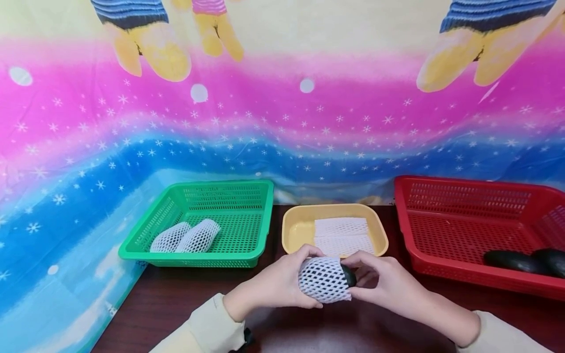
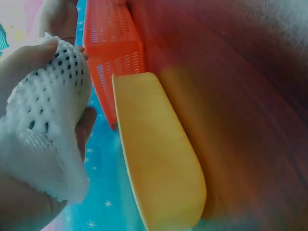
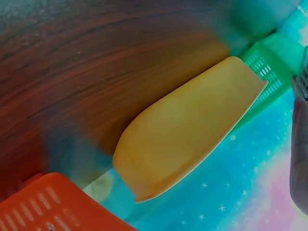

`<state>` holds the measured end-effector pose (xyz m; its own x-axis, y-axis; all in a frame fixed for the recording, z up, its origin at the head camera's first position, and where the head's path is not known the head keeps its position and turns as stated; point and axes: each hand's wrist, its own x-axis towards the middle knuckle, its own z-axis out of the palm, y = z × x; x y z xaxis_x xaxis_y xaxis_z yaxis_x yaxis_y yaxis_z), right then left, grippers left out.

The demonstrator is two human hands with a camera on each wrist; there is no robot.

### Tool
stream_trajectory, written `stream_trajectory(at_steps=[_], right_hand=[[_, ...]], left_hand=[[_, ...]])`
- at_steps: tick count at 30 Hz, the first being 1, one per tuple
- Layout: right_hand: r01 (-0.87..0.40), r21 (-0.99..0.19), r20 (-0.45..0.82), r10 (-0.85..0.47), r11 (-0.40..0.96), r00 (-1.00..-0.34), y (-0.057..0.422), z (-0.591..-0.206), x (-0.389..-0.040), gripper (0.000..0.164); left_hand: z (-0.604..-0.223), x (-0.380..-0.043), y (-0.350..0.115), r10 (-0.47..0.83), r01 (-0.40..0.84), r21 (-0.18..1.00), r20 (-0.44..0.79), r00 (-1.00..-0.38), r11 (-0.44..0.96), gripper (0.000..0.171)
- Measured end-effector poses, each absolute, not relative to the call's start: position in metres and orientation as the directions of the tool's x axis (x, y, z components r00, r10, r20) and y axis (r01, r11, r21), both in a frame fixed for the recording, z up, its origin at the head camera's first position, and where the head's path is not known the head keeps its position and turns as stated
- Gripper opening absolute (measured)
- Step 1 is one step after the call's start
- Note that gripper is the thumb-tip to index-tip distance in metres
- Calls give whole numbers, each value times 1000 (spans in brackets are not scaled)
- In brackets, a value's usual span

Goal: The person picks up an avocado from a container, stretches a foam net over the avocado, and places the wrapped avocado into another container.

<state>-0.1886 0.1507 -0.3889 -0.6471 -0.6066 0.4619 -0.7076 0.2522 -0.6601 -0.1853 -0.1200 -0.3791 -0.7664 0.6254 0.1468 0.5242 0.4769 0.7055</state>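
Observation:
A white foam net sleeve [image 1: 324, 280] is stretched round a smooth dark oblong vegetable [image 1: 349, 276], whose dark end sticks out at the right. My left hand [image 1: 275, 282] grips the sleeved piece from the left, fingers and thumb curled about it. At the sleeve's right-hand edge, the thumb and fingers of my right hand [image 1: 388, 284] pinch the net beside the bare end. In the left wrist view the foam net [image 2: 53, 101] covers the vegetable, its loose end hanging toward the wrist. Only a part of my right hand [image 3: 299, 149] shows at the right wrist view's edge.
A yellow tub [image 1: 291, 240] with flat white foam nets [image 1: 342, 233] stands behind my hands. To the left, a green basket [image 1: 238, 220] contains two netted pieces [image 1: 196, 238]. A red basket [image 1: 459, 230] at the right holds dark oblong vegetables [image 1: 514, 261]. A printed cloth hangs behind.

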Motion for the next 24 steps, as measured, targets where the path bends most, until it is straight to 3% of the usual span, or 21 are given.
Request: stream_trajectory(at_steps=[7,15,24], right_hand=[[-655,-708,435,-567,264,-699,154,-388,-189,42],[-627,-728,420,-544,276,-727,157,-386,-187,42],[-644,-730,448,-550,231,-705,157,-389,-185,42]], left_hand=[[-375,-184,-122,541,508,639,165,-825,578,81],[-377,-183,-131,565,505,749,213,-797,429,93],[-373,-177,-134,522,508,771,272,-808,384,69]])
